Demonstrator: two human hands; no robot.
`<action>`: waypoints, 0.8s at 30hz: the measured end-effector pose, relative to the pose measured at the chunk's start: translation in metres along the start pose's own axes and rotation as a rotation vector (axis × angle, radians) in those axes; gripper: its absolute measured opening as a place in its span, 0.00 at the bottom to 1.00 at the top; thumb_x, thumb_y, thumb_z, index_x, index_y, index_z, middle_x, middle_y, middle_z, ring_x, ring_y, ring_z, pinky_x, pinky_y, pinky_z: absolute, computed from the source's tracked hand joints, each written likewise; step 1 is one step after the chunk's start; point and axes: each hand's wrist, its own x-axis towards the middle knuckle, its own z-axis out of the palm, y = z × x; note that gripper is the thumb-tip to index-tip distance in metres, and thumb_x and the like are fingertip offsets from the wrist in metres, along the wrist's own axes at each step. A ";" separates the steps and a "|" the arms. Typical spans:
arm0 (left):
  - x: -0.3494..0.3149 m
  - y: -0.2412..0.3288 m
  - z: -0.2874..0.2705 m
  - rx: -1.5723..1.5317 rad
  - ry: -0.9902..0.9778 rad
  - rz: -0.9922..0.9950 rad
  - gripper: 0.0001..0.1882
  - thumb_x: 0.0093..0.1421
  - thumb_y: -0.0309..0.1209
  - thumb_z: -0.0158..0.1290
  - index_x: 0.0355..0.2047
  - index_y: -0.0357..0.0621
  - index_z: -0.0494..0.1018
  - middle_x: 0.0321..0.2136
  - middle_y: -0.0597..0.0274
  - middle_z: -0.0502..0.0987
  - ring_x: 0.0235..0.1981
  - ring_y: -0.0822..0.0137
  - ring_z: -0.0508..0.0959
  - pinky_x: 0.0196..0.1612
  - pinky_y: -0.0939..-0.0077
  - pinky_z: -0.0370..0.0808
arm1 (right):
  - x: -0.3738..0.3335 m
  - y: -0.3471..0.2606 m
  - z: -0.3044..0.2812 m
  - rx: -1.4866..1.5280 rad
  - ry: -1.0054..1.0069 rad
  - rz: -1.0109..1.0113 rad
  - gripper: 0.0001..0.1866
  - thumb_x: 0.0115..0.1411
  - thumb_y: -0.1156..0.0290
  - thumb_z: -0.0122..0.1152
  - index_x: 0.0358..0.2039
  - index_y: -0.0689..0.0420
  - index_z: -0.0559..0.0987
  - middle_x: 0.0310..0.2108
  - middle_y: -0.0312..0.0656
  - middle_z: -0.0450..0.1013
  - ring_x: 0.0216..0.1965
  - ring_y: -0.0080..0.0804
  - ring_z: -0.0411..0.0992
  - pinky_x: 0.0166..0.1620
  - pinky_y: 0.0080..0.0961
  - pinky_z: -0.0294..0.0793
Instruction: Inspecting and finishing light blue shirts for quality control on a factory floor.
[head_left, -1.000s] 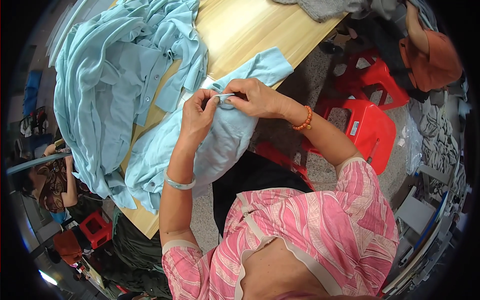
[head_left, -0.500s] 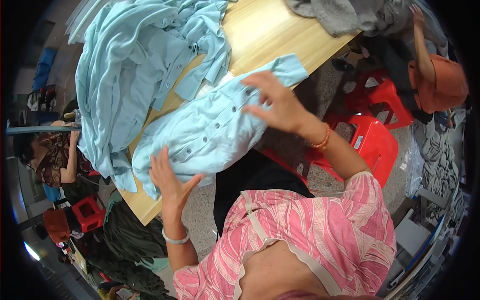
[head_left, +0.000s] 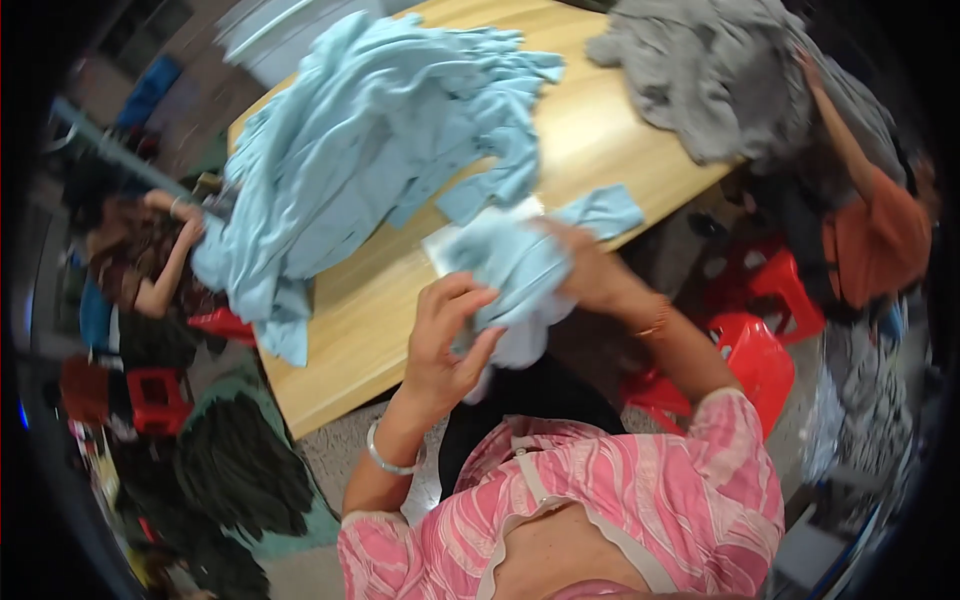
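My left hand (head_left: 445, 345) is curving with thumb and fingers parted, close beside the light blue garment (head_left: 515, 262); whether the tips are touching, I cannot tell. My right hand (head_left: 592, 268) is covering the garment's other side, but blur is hiding its fingertips, so I cannot tell if they are pinching. The garment is bunching between my hands, at the near edge of the worktop (head_left: 350, 375). It is looking light, soft and limp, so I am judging a doubled edge safest for holding. My right hand is hiding whether the blue sleeve-like end (head_left: 607, 211) is joining it. Farther, the blue pile (head_left: 370, 150) is lying, its pieces hard to separate.
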 end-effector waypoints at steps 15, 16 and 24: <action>-0.027 -0.176 -0.218 1.032 0.640 -0.231 0.36 0.49 0.28 0.57 0.60 0.41 0.59 0.59 0.46 0.58 0.61 0.46 0.56 0.62 0.53 0.54 | 0.104 0.110 -0.158 -0.845 0.093 0.139 0.35 0.52 0.77 0.61 0.61 0.53 0.63 0.58 0.49 0.61 0.56 0.41 0.64 0.49 0.27 0.72; -0.026 -0.189 -0.231 0.994 0.618 -0.227 0.37 0.49 0.26 0.52 0.62 0.39 0.57 0.60 0.44 0.58 0.61 0.44 0.56 0.64 0.54 0.52 | 0.115 0.097 -0.138 -0.699 0.048 0.113 0.35 0.52 0.76 0.62 0.61 0.54 0.63 0.59 0.48 0.61 0.56 0.41 0.64 0.49 0.27 0.72; -0.001 -0.231 -0.298 1.123 0.260 -0.211 0.31 0.49 0.25 0.52 0.57 0.45 0.67 0.49 0.48 0.72 0.52 0.47 0.68 0.56 0.58 0.63 | 0.268 0.033 -0.003 -0.390 0.381 -0.471 0.33 0.53 0.61 0.67 0.57 0.58 0.68 0.56 0.51 0.66 0.58 0.48 0.62 0.60 0.37 0.61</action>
